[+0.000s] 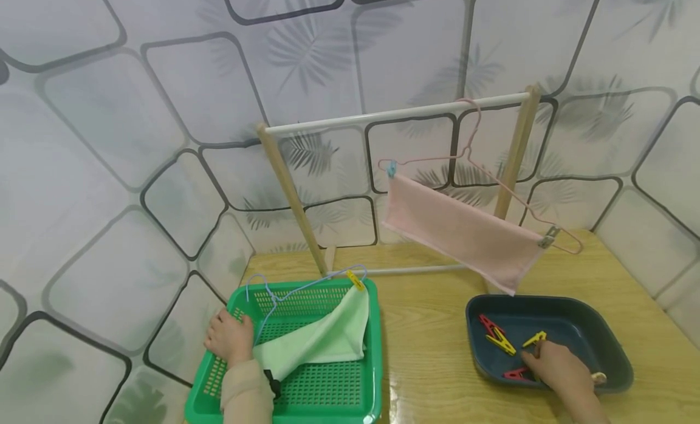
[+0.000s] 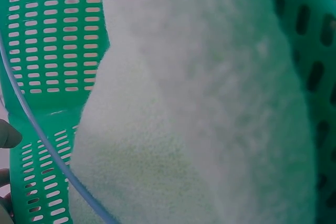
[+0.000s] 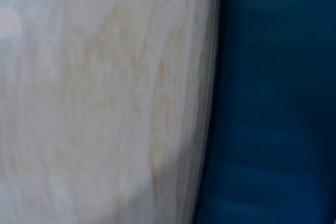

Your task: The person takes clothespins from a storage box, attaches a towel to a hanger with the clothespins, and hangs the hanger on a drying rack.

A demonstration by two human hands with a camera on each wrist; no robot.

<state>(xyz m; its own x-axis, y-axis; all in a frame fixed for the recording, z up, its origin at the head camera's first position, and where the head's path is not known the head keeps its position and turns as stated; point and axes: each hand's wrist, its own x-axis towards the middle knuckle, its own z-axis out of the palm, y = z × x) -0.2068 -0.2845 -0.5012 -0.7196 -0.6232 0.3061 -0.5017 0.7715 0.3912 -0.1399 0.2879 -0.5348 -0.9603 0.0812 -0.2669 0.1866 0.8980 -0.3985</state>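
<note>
My left hand (image 1: 228, 337) grips the left rim of a green plastic basket (image 1: 374, 351). In the basket lies a pale green towel (image 1: 328, 339), fixed by a yellow clothespin (image 1: 355, 280) to one end of a blue wire hanger (image 1: 298, 289). The towel fills much of the left wrist view. Inside a dark blue basin (image 1: 590, 327), my right hand (image 1: 560, 366) reaches down with bent fingers among clothespins. A yellow clothespin (image 1: 534, 339) lies right at its fingers, and a red clothespin (image 1: 515, 374) is below them. I cannot tell whether the fingers hold one.
Behind stands a rack with wooden posts (image 1: 292, 193) and a white bar (image 1: 383, 116). From it hangs a pink hanger (image 1: 505, 187) with a pink towel (image 1: 462, 229) clipped on, tilted above the basin. Patterned walls close in the wooden table (image 1: 421, 339).
</note>
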